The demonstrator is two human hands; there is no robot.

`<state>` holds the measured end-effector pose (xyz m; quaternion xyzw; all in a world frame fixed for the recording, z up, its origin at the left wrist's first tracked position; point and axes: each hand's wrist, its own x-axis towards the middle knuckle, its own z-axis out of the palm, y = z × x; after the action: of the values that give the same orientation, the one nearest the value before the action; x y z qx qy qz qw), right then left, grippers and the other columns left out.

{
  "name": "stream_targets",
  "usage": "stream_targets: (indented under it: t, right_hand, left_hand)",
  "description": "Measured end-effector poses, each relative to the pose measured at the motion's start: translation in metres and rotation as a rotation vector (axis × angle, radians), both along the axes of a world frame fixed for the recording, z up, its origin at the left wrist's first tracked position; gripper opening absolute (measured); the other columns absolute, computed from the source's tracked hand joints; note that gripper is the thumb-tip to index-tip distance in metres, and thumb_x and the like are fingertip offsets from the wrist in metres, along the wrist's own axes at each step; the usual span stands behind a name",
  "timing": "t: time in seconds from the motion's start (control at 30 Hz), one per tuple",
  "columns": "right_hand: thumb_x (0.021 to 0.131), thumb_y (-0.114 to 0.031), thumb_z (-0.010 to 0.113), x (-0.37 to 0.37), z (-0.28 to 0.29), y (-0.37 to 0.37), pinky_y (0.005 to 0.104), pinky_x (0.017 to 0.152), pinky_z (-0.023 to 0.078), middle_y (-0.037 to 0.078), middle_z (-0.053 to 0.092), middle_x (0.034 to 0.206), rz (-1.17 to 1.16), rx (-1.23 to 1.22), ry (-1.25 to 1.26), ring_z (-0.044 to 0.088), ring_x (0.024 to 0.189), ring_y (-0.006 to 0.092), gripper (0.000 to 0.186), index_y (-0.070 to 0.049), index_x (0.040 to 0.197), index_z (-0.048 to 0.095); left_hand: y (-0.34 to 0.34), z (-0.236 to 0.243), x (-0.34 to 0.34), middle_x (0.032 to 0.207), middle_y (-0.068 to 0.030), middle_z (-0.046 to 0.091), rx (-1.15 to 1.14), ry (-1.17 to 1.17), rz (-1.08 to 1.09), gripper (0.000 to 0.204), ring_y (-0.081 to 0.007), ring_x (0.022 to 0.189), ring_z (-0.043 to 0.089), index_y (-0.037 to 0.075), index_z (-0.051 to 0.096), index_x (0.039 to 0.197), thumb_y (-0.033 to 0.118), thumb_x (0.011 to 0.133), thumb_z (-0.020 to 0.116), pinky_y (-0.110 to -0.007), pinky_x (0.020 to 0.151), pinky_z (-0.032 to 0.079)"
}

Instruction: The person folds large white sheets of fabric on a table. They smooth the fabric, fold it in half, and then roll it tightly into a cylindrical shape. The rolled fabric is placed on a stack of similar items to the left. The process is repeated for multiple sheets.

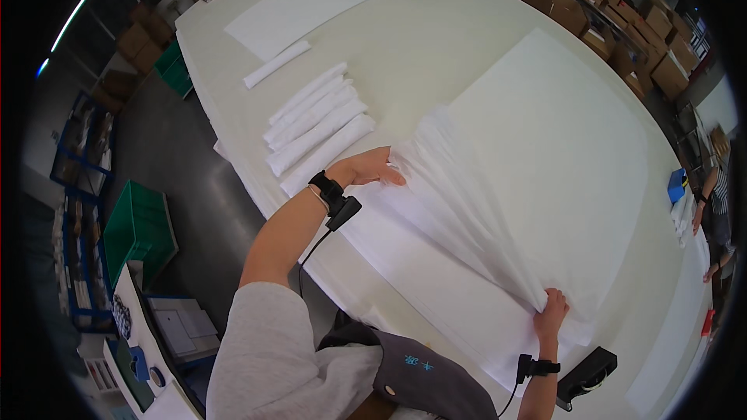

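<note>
1. Gathered sheet (pixel 475 210), thin, white: on the pale table (pixel 412 50), drawn into diagonal folds between both hands.
2. Left hand (pixel 372 168): at the far left end of the gathered sheet, touching its edge; thumb set apart from the fingers, fingertips partly hidden; pinching or merely resting, cannot tell.
3. Right hand (pixel 551 313): at the near right end of the gathered sheet; fingers closed, pinching a bunched fold.
4. Black wrist devices (pixel 336 201), two: one per wrist, just beside the gathered sheet's ends, thin cables attached.
5. White layer (pixel 459 307), flat: along the near side of the gathered sheet, partly under it.
6. White rolls (pixel 315 126), side by side: left of the gathered sheet, near the left hand.
7. Single roll (pixel 277 64): farther off, beyond the gathered sheet's left end.
8. Black case (pixel 587 377): right of the gathered sheet's near end.
9. Green crate (pixel 140 222): well left of the gathered sheet, on the floor.
10. Cardboard boxes (pixel 615 12), heaped: well beyond the gathered sheet, to the right.
</note>
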<state>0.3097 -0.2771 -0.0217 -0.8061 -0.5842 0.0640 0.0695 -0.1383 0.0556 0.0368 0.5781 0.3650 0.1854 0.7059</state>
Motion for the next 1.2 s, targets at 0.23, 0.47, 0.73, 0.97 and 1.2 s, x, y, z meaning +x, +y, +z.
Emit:
stream_targets:
  t: [0.23,0.47,0.73,0.97,1.2]
  right_hand:
    - [0.059,0.011,0.059,0.001,-0.001,0.0,0.0421,0.089,0.033,0.007,0.052,0.098,0.016,0.023,0.023,0.05,0.098,0.0291,0.05,-0.011,0.103,0.052]
    - [0.059,0.011,0.06,0.001,0.0,0.0,0.042,0.089,0.033,0.007,0.053,0.097,-0.008,0.001,0.024,0.05,0.098,0.0293,0.049,-0.011,0.103,0.052]
    - [0.059,0.013,0.056,0.002,-0.002,-0.002,0.0426,0.088,0.035,0.008,0.053,0.097,0.016,0.066,0.024,0.051,0.098,0.0307,0.05,-0.01,0.104,0.051]
    - [0.059,0.013,0.057,-0.002,0.0,-0.001,0.0423,0.089,0.034,0.008,0.053,0.097,-0.003,0.032,0.032,0.05,0.099,0.0298,0.051,-0.01,0.104,0.052]
    - [0.057,0.012,0.06,0.001,-0.001,-0.005,0.0424,0.092,0.034,0.007,0.053,0.097,-0.019,0.03,0.021,0.05,0.099,0.0287,0.051,-0.01,0.103,0.053]
  left_hand:
    - [0.01,0.001,-0.061,0.085,-0.0053,0.065,-0.124,0.117,0.295,0.022,-0.0106,0.067,0.056,0.002,0.062,0.101,0.004,0.08,0.069,-0.023,0.06,0.045]
    - [-0.016,0.007,-0.041,0.076,-0.0029,0.061,-0.263,0.326,-0.124,0.017,-0.0093,0.061,0.051,0.003,0.064,0.095,0.012,0.081,0.071,-0.022,0.057,0.041]
    - [-0.02,0.039,-0.021,0.066,0.0001,0.054,-0.188,0.059,0.101,0.019,-0.0077,0.058,0.049,0.004,0.06,0.078,0.019,0.085,0.07,-0.02,0.054,0.039]
    - [-0.007,0.002,-0.072,0.071,-0.0064,0.062,0.046,0.562,-0.108,0.015,-0.0136,0.058,0.058,-0.002,0.062,0.083,0.009,0.074,0.067,-0.025,0.054,0.047]
    - [0.022,0.065,-0.008,0.118,-0.0137,0.053,0.308,0.314,0.114,0.061,-0.0172,0.102,0.053,-0.003,0.05,0.123,0.021,0.074,0.076,-0.03,0.088,0.045]
